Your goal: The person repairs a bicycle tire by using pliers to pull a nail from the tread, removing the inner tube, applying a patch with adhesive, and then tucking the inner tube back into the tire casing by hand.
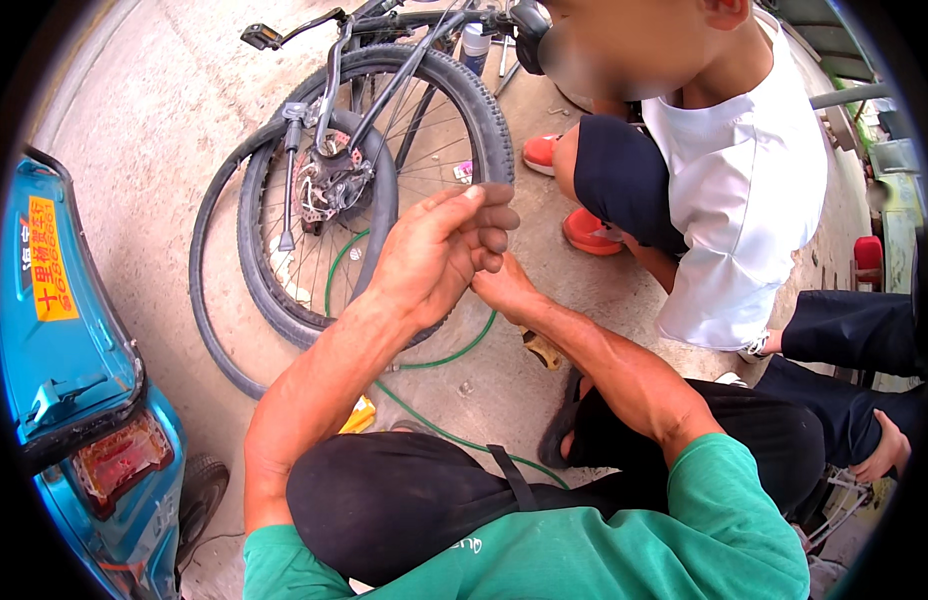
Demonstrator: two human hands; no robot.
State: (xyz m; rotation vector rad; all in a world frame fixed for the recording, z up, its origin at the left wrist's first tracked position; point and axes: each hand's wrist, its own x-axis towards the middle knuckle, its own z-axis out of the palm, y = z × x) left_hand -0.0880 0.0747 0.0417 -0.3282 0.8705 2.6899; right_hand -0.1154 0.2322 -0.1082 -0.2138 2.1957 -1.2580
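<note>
My left hand (444, 243) is raised in front of the bicycle's wheel, palm turned right, its fingers loosely bent and apart with nothing visible in them. Close behind it, my right hand (506, 287) looks closed; its fingertips and whatever they may hold are hidden by the left hand. The bicycle wheel (489, 130) has a knobby black tyre and a brake disc (319, 190) at its hub. A loose black tyre or tube (197, 250) loops beside and across the wheel. The black bicycle frame (389, 100) stretches away above.
A green hose (424, 420) curves over the concrete. A yellow object (361, 415) lies by my left knee. The blue vehicle (69, 330) stands at left. A person in a white shirt (734, 190) squats at right; another in dark trousers (844, 335) is beyond. A bottle (474, 48) stands near the frame.
</note>
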